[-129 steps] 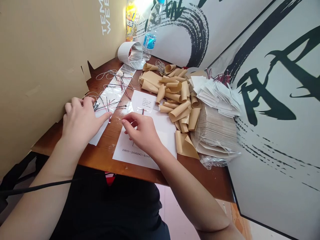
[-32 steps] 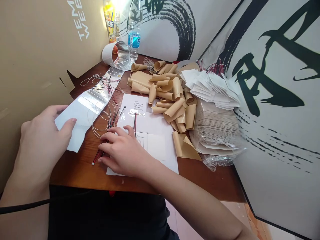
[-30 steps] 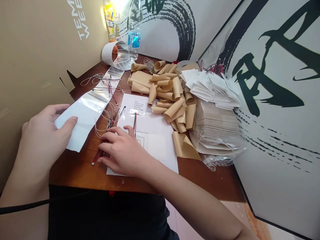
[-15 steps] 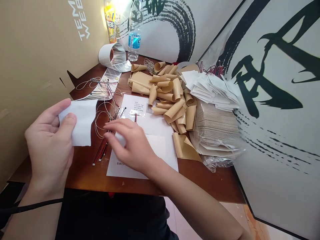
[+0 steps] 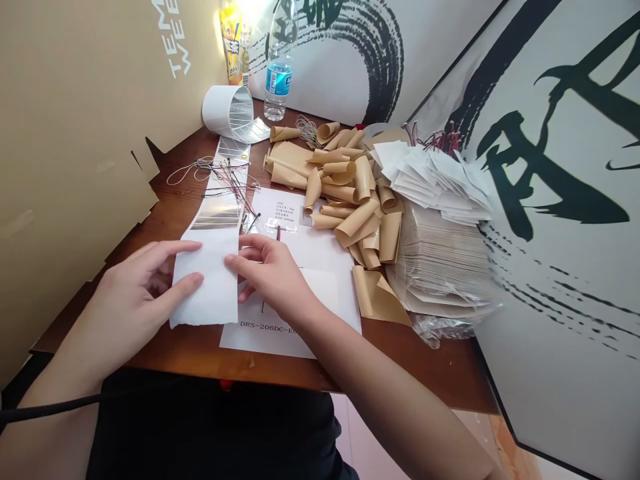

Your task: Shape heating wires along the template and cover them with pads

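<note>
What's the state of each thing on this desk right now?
Left hand, spread, at the strip's left edge.
Right hand, fingers curled, at the strip's right edge.
White-and-silver strip, lying flat.
White curled roll, on its side.
Tan sheets, curled, heaped loosely.
Flat tan sheets, stacked.
Printed paper, flat, partly under the strip.
Water bottle, upright.
</note>
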A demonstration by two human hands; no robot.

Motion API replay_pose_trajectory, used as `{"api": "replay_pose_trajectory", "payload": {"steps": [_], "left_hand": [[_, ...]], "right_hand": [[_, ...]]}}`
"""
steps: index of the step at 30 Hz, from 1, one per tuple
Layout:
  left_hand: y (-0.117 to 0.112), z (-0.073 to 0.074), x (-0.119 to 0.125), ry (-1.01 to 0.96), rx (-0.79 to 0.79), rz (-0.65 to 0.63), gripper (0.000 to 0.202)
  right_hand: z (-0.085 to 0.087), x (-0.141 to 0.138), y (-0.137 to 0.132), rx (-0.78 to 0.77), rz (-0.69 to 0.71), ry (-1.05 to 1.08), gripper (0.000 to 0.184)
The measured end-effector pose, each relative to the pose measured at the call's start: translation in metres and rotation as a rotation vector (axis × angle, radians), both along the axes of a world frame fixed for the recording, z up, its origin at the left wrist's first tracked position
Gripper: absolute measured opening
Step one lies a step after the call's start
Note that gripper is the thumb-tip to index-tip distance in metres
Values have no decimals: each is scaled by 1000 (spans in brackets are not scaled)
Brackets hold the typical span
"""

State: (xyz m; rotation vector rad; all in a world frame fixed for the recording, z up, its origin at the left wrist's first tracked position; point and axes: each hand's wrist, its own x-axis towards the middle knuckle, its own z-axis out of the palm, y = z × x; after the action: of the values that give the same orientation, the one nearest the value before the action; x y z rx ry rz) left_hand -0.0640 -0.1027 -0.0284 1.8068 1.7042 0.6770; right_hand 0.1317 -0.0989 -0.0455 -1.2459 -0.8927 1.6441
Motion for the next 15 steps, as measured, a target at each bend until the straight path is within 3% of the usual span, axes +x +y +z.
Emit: {"api": "replay_pose_trajectory", "payload": {"steps": [4,8,12,15], "left_hand": [[11,5,6,-132,36,79,50],[30,0,13,-262,-7,103,65],[38,-7,15,-548,-27,245,83],[34,-12,16,-755,-119,304,78]], "right_hand": [[-1,2,2,4,57,-18,28],[1,2,2,7,137,2,22],[3,2,0,1,104,-51,21],[3,4,-2,154,-12,-275,35]]}}
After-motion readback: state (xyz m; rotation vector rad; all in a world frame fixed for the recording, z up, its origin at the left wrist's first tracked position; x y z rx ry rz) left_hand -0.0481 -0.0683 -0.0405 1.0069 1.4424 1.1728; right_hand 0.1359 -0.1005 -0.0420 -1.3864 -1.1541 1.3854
